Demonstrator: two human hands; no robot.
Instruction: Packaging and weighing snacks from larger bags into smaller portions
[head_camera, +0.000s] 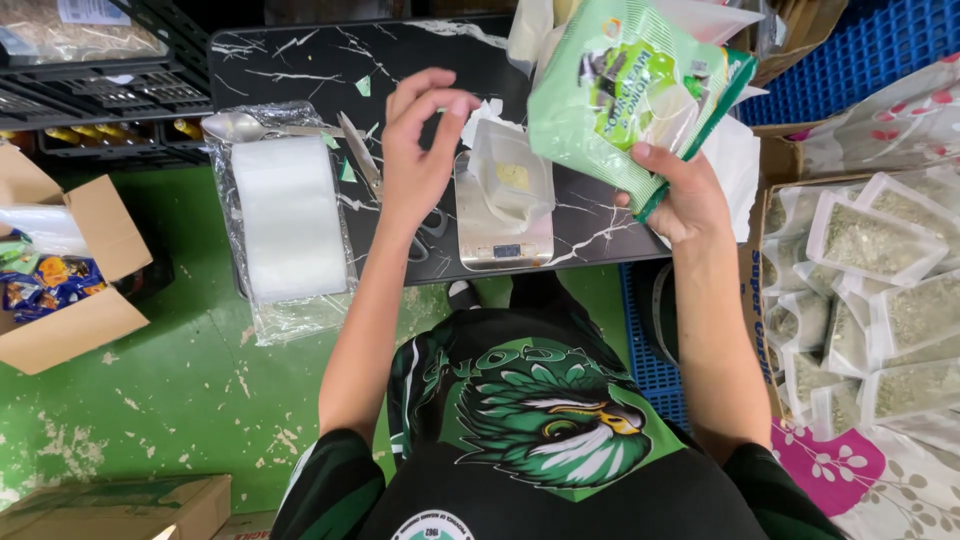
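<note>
My right hand (685, 200) has its fingers clamped on a green seasoning packet (625, 95); my left hand (420, 150) hovers over the bench (290, 65), fingers loosely apart, beside the scale (500, 225).

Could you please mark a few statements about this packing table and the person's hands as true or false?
1. The right hand holds a green packet. True.
2. The left hand grips the metal spoon. False: the spoon lies on the stack of clear bags, and the left hand is raised above the table with nothing visibly in it.
3. A small clear pouch sits on the digital scale. True.
4. The scissors lie on the green floor. False: they lie on the black marbled table.
5. The box at the right holds filled clear pouches. True.
</note>
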